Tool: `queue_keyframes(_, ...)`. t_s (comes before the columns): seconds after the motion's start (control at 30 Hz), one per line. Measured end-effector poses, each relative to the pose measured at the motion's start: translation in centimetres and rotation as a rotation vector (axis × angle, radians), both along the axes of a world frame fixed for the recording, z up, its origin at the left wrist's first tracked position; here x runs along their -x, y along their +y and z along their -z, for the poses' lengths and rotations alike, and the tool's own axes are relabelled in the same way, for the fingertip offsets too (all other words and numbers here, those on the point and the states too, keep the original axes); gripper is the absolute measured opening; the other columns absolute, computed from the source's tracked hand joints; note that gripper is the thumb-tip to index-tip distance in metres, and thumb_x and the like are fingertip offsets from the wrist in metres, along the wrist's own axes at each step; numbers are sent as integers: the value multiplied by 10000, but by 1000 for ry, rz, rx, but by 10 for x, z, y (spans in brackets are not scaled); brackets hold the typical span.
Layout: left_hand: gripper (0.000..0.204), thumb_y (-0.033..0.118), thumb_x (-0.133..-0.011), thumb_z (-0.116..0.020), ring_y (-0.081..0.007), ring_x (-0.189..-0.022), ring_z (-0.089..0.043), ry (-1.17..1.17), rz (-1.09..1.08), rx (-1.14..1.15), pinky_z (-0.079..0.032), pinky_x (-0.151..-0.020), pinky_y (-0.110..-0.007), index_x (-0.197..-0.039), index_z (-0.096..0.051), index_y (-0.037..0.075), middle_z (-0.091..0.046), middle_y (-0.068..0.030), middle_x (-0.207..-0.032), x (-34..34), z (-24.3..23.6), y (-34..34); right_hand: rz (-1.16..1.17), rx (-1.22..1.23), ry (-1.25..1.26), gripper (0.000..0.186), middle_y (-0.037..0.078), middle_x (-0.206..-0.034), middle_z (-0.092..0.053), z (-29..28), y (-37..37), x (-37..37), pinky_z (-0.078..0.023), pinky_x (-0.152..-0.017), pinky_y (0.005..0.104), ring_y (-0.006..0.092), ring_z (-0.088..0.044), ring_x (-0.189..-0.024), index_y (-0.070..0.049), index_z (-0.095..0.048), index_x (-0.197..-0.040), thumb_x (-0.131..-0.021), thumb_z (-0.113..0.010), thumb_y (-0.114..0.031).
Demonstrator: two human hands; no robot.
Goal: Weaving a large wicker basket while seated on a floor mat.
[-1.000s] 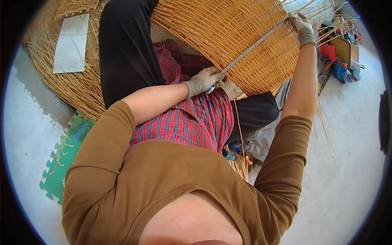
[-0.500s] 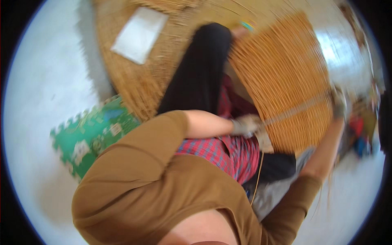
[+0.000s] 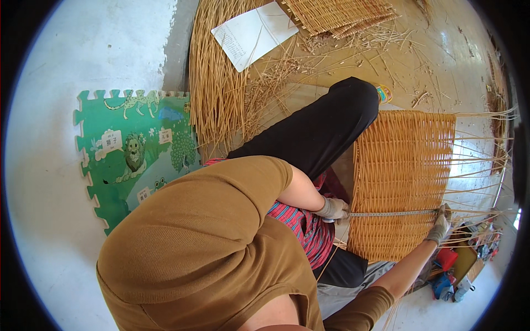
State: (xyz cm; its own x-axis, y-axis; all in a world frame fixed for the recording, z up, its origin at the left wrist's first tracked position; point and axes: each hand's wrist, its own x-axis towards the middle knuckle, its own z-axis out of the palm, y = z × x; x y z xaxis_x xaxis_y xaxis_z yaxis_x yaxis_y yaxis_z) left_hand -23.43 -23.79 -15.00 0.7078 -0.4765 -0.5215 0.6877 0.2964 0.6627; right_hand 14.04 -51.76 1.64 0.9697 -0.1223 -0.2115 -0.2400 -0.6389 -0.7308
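Note:
A woven wicker panel [image 3: 406, 165] lies across my lap at the right, loose ends fanning out from its far right edge. A tape measure [image 3: 395, 213] is stretched straight across its lower part. My left hand [image 3: 334, 209], in a pale work glove, is closed on the tape measure at the panel's left edge; its case is mostly hidden by the fingers. At the opposite edge my right hand [image 3: 440, 223], also gloved, is closed on the tape's other end, beside the loose wicker ends.
Long wicker rods [image 3: 215, 94] are piled at the upper left, with a white sheet [image 3: 251, 36] on them. Another woven panel [image 3: 339, 14] lies at the back. A green foam mat [image 3: 118, 149] is at the left. Cups and small items [image 3: 446, 259] stand at the lower right.
The view has steadied and turned, so the panel now sits more upright in it. Both hands still hold the tape, which has come down flatter across the panel.

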Motion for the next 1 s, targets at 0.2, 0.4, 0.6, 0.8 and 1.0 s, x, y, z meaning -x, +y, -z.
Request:
queue_keyframes(0.2, 221, 220, -1027, -525, -123, -727, -686, -145, -83, -113, -550, -671, -306, -1027, -661, 46, -696, -23, -781, 3, -29, 8, 47, 271, -389, 519, 115, -1179, -653, -18, 62, 84, -480, -913, 364, 229, -604, -1033, -11, -533, -1395, -1010, -612, -351)
queue_keyframes(0.4, 232, 258, -1025, -545, -140, -793, -692, -367, 85, -110, -551, -773, -320, -1078, -684, 80, -727, -35, -853, -26, -100, 72, -245, -126, -137, 514, 176, -1198, -680, -6, 165, 302, -482, -1018, 437, 287, -635, -1110, 39, -655, -1260, -1086, -426, -388)
queue_keyframes(0.6, 266, 248, -1032, -570, -161, -981, -692, -777, 269, -114, -545, -895, -326, -1192, -686, 70, -724, -94, -1084, -27, -132, 53, 205, -565, -225, 422, 164, -1020, -717, -6, 120, 394, -543, -932, 463, 275, -680, -1000, -2, -657, -989, -1062, -508, -390)
queue_keyframes(0.8, 135, 126, -1029, -609, -60, -860, -592, -736, -307, -181, -517, -811, -246, -1071, -684, 22, -668, 5, -954, -56, -129, 46, 387, -1340, -309, 436, 156, -1113, -691, 8, 98, 396, -534, -934, 501, 304, -653, -1024, -25, -628, -966, -1073, -450, -408)
queue_keyframes(1.0, 83, 62, -996, -631, -95, -879, -613, -1068, -433, -201, -510, -796, -259, -1046, -696, 48, -683, -25, -943, -120, -217, 3, 482, -1757, -154, 456, 122, -1358, -541, 68, 155, 442, -505, -991, 467, 272, -567, -1178, -27, -641, -918, -1023, -534, -458)
